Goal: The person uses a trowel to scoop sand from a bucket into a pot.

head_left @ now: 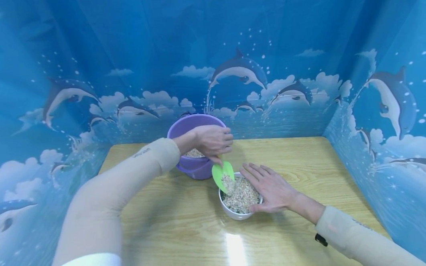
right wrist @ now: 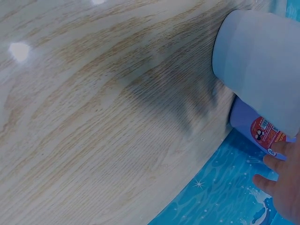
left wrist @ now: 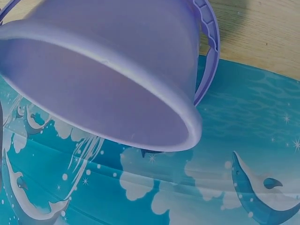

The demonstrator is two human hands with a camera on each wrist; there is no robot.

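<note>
My left hand [head_left: 213, 141] grips the handle of a small lime-green toy shovel [head_left: 219, 176], its blade tilted down over a white bowl [head_left: 235, 216]. Pale grain-like bits lie on the blade and fill the bowl nearly to its rim. My right hand [head_left: 271, 188] rests against the bowl's right side, fingers extended along the far rim and thumb at the near rim. In the right wrist view the outer wall of the bowl [right wrist: 258, 61] shows, with fingertips [right wrist: 265, 184] below it. Behind, a purple bucket [head_left: 198, 119] holds more of the bits, partly covered by my left hand.
The bucket's purple handle [left wrist: 213, 47] hangs down its side. A wood-grain table [head_left: 182, 231] carries both containers. Blue dolphin-print curtain [head_left: 181, 82] encloses the table at the back and sides, close behind the bucket. A red round label [right wrist: 268, 136] is on the bucket.
</note>
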